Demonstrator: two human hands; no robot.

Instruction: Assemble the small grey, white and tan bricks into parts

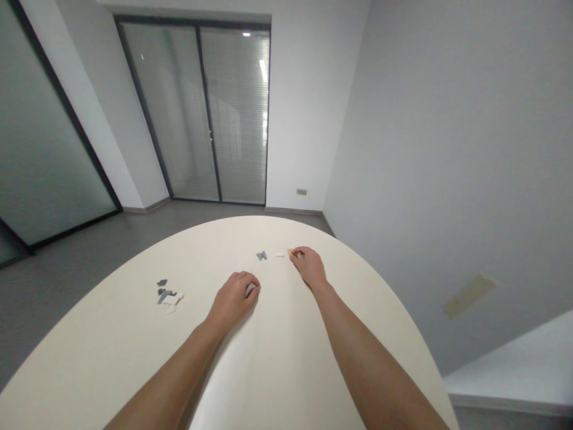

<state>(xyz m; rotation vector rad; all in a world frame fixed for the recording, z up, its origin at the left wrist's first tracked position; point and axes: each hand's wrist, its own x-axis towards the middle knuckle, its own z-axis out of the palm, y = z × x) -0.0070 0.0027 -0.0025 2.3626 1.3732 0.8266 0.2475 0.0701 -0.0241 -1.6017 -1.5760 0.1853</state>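
My right hand (311, 267) rests at the far side of the round white table (277, 358). Its thumb and forefinger are closed at a small flat yellowish piece (290, 251), partly covered by the fingertips. Just left of that lies a small white strip (279, 255), and beside it some grey flat pieces (262, 255). Nearer to me, my left hand (235, 298) is on the table with its fingers curled toward the thumb. A pale grey patch shows between them, but what it is cannot be made out.
On the table's left lies a loose group of dark grey pieces (165, 294) with white pieces (172, 300) partly over them. The table's curved edge runs near the grey wall (439, 149) on the right. Glass doors (233, 113) stand beyond.
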